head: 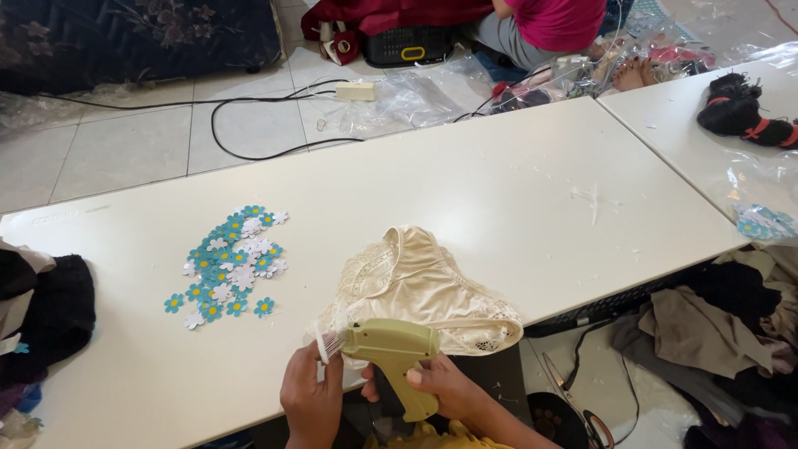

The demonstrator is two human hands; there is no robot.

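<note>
A cream lace undergarment (416, 287) lies flat near the front edge of the white table (499, 183). Over its near edge I hold a pale green tagging gun (391, 353). My right hand (440, 382) grips the gun's handle. My left hand (309, 391) pinches a strip of clear plastic fasteners (326, 342) at the gun's front end. A scatter of several small blue and white paper flowers (229, 262) lies on the table to the left of the garment.
Dark folded cloth (41, 316) sits at the table's left edge. A second white table (706, 141) at the right carries a black hair bundle (740, 112) and a clear bag. A person in pink (549, 25) sits on the tiled floor beyond, among cables and plastic. Clothes pile at the lower right.
</note>
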